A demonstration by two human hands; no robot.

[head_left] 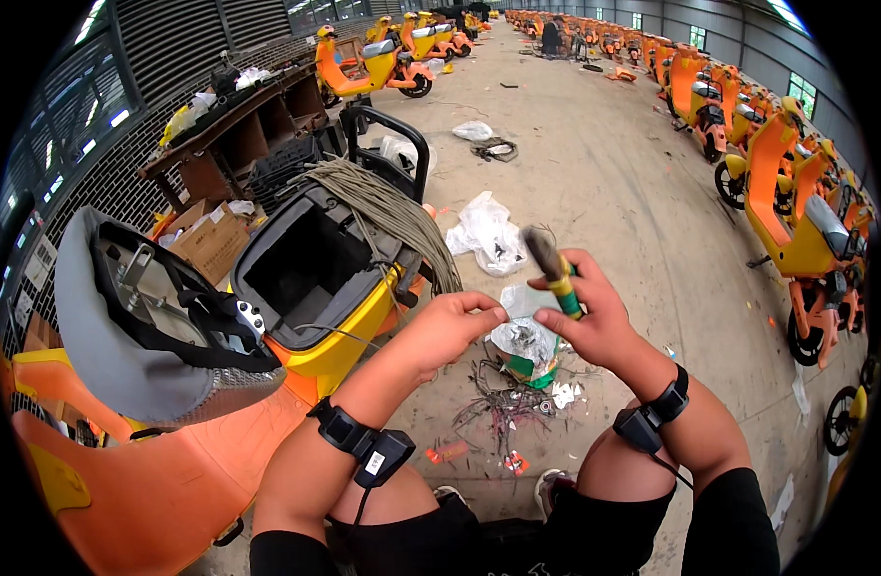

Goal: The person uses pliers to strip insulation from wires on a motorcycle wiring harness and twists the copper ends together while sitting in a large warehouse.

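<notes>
My left hand (450, 331) is closed in a pinch, thumb against forefinger; what it holds, if anything, is too small to make out. My right hand (594, 312) grips pliers (562, 288) with green and yellow handles; their dark metal head points up and is blurred. Below and between my hands stands a green and white bag (532, 360), crumpled at the top. Left of my hands is a yellow and orange scooter (335, 350) with its grey seat (124, 326) tipped up over an open black storage box (306, 269). A bundle of grey cable (383, 206) hangs over the scooter's rear.
Wire scraps (503, 413) and paper bits litter the floor by my feet. A white plastic bag (488, 235) lies ahead. Scooters (781, 211) line the right side. Behind the near scooter are a cardboard box (210, 240) and a brown workbench (244, 134).
</notes>
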